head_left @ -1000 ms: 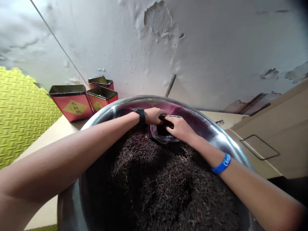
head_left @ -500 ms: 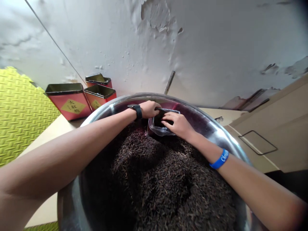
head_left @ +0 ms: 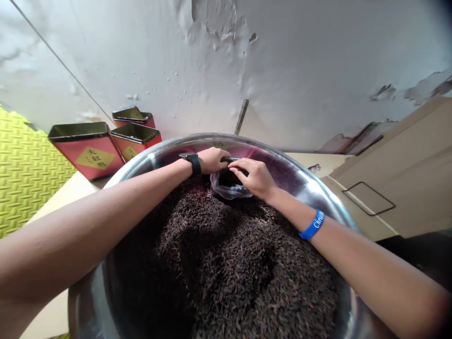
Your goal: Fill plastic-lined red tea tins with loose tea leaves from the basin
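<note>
Inside a big metal basin (head_left: pixel 334 200) sits a tin with a clear plastic liner bag (head_left: pixel 231 192) folded over its rim, among loose dark tea leaves (head_left: pixel 243 263). My left hand (head_left: pixel 213 160), with a black watch on the wrist, is closed on the tin's back left rim. From the right, my right hand (head_left: pixel 256 176) has its thumb and fingers pinched together at the back edge of the liner, touching the rim near the left fingertips. The tin's inside is dark, and its sides are mostly hidden by the liner and leaves.
Left of the basin stand a large red tin (head_left: pixel 95 155) with a yellow label and two smaller red tins (head_left: pixel 136 141), all lidless. A cardboard box (head_left: pixel 406 183) is on the right. Behind is a peeling wall (head_left: pixel 300 70); yellow foam matting (head_left: pixel 28 174) lies at left.
The right fingers, spread over the tin's mouth before, have moved to its back rim and closed. My left hand keeps its hold. The whole view has shifted slightly.
</note>
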A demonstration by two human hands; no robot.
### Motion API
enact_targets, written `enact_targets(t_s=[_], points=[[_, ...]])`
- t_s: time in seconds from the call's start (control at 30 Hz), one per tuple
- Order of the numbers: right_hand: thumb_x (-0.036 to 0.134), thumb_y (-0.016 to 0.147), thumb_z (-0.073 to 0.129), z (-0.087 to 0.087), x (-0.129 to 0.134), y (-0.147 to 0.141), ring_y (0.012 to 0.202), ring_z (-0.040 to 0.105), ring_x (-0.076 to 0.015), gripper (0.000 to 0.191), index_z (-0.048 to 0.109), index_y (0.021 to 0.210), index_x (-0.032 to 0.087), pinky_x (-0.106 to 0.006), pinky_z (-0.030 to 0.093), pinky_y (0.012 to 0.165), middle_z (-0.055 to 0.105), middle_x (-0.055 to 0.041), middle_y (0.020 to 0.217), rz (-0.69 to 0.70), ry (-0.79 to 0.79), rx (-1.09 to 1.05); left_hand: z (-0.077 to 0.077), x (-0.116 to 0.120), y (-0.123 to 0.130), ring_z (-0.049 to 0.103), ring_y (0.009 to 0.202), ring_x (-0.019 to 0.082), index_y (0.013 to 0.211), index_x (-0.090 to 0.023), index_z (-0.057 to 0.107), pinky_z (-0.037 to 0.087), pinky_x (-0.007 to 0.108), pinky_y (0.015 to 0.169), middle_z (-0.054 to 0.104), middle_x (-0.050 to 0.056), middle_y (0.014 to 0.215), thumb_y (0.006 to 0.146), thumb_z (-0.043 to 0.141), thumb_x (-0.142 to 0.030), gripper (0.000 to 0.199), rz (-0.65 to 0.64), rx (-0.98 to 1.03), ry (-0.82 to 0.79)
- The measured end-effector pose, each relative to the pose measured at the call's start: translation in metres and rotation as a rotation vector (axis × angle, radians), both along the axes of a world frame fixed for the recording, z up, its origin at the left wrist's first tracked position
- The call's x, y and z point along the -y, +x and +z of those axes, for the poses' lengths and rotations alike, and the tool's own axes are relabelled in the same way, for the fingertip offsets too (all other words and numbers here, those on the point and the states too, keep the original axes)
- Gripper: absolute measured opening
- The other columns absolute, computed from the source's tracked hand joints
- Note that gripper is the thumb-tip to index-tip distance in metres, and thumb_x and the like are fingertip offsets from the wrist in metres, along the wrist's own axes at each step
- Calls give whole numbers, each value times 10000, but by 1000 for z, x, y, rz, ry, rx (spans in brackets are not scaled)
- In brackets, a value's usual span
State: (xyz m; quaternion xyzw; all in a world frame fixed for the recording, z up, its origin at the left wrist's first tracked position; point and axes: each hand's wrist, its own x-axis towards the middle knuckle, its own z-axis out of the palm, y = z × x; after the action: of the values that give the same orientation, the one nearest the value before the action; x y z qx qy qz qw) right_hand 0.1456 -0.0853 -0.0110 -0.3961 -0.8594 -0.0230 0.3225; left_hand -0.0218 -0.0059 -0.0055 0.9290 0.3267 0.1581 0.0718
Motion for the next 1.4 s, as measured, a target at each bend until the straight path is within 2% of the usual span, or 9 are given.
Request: enact_targets(t_s=[0.37, 0.6, 0.83, 0.97, 1.1, 1.17, 1.27, 1.33, 1.4], points=[[344, 904, 328, 0, 4, -5, 691, 605, -151, 377, 640, 800, 161, -255, 387, 629, 677, -52, 793, -180, 50, 63, -2, -2, -1, 583, 786, 155, 990, -187, 610, 401, 222, 651, 656, 44, 917, 787, 410, -344, 326, 34, -10, -7], [382, 851, 410, 0, 2, -5, 532, 512, -130, 313, 579, 671, 191, -268, 297, 528, 607, -7, 609, -342, 61, 206, -3, -2, 0, 588, 798, 159, 1025, -193, 601, 410, 231, 665, 656, 43, 932, 775, 416, -301, 329, 40, -25, -9], [439, 787, 494, -1, 6, -7, 813, 537, -210, 302, 579, 923, 183, -305, 386, 692, 597, -74, 858, -282, 62, 225, -3, -4, -1, 581, 800, 154, 994, -189, 609, 406, 224, 669, 655, 42, 935, 789, 424, -343, 316, 4, -10, -23], [321, 836, 450, 4, 12, -14, 895, 512, -203, 229, 576, 946, 165, -313, 374, 775, 579, -96, 946, -191, 64, 176, -3, -7, -3, 582, 779, 152, 986, -191, 610, 406, 220, 646, 658, 39, 916, 788, 420, -343, 314, 35, -2, -23], [335, 874, 408, 16, 24, -22, 663, 514, -130, 263, 601, 825, 164, -262, 355, 648, 610, -35, 734, -42, -147, 186, -4, -10, -6, 583, 753, 150, 978, -198, 612, 408, 220, 627, 659, 35, 896, 793, 397, -346, 320, 95, 7, -10], [354, 850, 453, 22, 28, -22, 585, 486, -107, 274, 631, 761, 166, -247, 332, 588, 605, -14, 652, 81, -351, 300, -3, -11, -7, 583, 746, 154, 974, -198, 615, 408, 227, 629, 659, 36, 888, 791, 388, -343, 325, 139, -2, 4], [279, 800, 519, 26, 31, -13, 590, 502, -91, 179, 662, 778, 173, -226, 328, 559, 641, -4, 704, 310, -734, 542, -3, -11, -7, 582, 733, 157, 947, -190, 620, 405, 233, 621, 661, 43, 868, 788, 387, -348, 324, 179, -10, 3], [243, 752, 564, 25, 30, -5, 591, 509, -91, 139, 668, 804, 168, -222, 329, 543, 651, -4, 732, 333, -912, 693, -3, -11, -7, 581, 732, 158, 922, -183, 624, 402, 233, 617, 660, 48, 864, 783, 391, -343, 315, 186, -9, 0], [235, 711, 598, 24, 29, 0, 551, 490, -92, 151, 672, 819, 160, -224, 316, 506, 635, -3, 693, 274, -985, 805, -3, -10, -7, 578, 726, 155, 903, -178, 626, 400, 231, 613, 659, 48, 858, 782, 392, -338, 308, 182, -10, 1]])
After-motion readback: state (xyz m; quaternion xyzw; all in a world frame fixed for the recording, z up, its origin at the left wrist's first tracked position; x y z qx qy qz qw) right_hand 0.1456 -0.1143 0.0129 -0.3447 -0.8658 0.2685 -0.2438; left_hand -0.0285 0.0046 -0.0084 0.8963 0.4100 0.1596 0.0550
